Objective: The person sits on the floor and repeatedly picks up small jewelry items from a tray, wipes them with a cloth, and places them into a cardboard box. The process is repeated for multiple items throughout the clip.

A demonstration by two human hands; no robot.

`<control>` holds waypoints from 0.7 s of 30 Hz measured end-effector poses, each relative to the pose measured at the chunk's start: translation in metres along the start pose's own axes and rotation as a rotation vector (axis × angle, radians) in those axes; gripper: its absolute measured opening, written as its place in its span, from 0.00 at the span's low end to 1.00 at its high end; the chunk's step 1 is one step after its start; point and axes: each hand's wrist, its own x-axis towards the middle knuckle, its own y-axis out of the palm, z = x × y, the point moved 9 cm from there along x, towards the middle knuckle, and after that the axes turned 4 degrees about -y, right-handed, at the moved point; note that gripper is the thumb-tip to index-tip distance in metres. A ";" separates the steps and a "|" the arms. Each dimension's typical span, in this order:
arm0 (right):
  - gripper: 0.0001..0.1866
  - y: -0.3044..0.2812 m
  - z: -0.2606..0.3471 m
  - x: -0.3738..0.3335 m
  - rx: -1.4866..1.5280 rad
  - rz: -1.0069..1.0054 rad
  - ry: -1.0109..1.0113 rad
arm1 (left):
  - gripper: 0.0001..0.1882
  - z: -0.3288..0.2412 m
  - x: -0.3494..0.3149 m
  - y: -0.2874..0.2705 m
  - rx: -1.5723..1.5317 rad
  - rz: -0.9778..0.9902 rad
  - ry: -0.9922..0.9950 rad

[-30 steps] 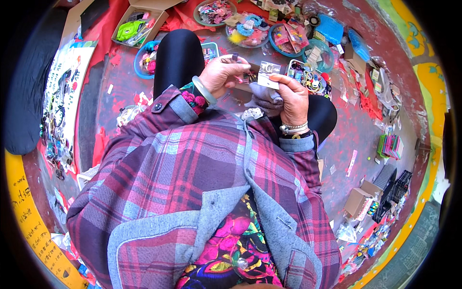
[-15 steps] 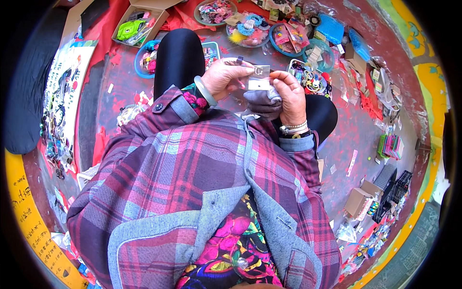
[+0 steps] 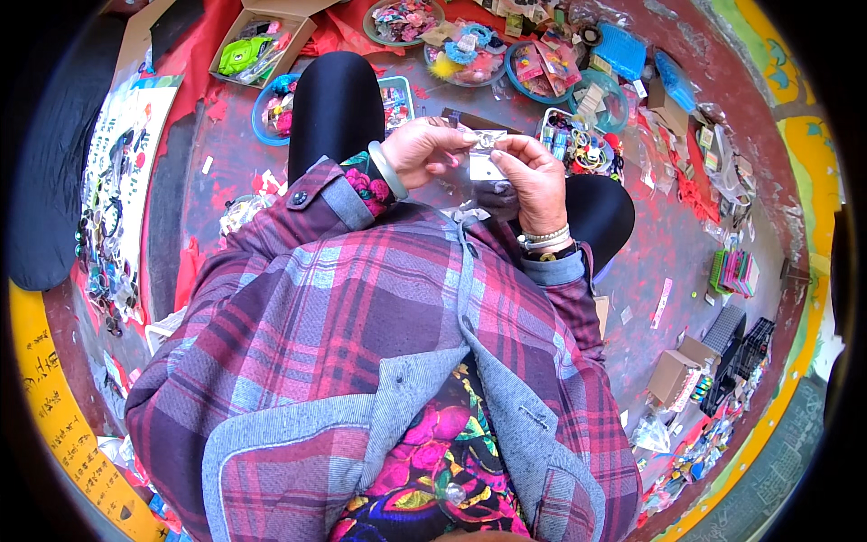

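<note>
Between my two hands is a small clear packet [image 3: 485, 167] with a white lower part and a small silvery piece at its top. My left hand [image 3: 423, 152] pinches the packet's upper left edge between thumb and fingertips. From the other side, the thumb and forefinger of my right hand [image 3: 535, 176] press on its upper right edge. The silvery piece shows between the fingertips, too small to name. Just below the packet, a greyish-purple cloth [image 3: 494, 200] lies by my lap, partly hidden by my right hand.
Ahead stand round tubs of hair ties and trinkets [image 3: 465, 68], a cardboard box [image 3: 291, 56] and a white basket of colourful bands [image 3: 582, 149]. Necklaces and small accessories lie on a white sheet [image 3: 135, 163] at left. Boxes [image 3: 673, 379] and a colourful rack [image 3: 736, 274] are at right.
My right hand has moved left and slightly up, its thumb now on the packet's upper part near my left fingertips. The packet tilts a little, and more of the cloth below is hidden.
</note>
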 end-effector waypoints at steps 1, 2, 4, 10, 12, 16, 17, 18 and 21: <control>0.08 0.000 0.001 0.000 -0.015 -0.006 -0.019 | 0.08 0.004 0.001 -0.001 -0.042 0.021 -0.037; 0.08 0.001 0.002 0.000 -0.023 -0.011 -0.029 | 0.08 0.006 0.002 -0.001 -0.061 0.030 -0.051; 0.08 0.001 0.003 -0.001 -0.041 -0.022 -0.050 | 0.09 0.009 0.003 0.000 -0.100 0.051 -0.080; 0.06 -0.002 0.003 -0.002 -0.100 -0.037 -0.071 | 0.09 0.001 -0.001 0.006 0.030 0.057 0.017; 0.06 -0.001 0.001 -0.003 -0.006 -0.032 -0.044 | 0.09 -0.002 -0.003 0.009 0.070 0.054 0.047; 0.06 -0.003 -0.005 -0.002 0.112 -0.035 0.036 | 0.08 -0.006 -0.007 0.016 0.116 0.065 0.076; 0.06 -0.003 -0.007 -0.001 0.135 -0.029 0.051 | 0.08 -0.006 -0.007 0.015 0.123 0.057 0.074; 0.06 -0.004 -0.010 0.000 0.158 -0.023 0.065 | 0.08 -0.005 -0.007 0.014 0.131 0.048 0.072; 0.06 -0.004 -0.012 -0.001 0.191 -0.042 0.114 | 0.08 -0.009 -0.009 0.011 0.209 -0.035 0.103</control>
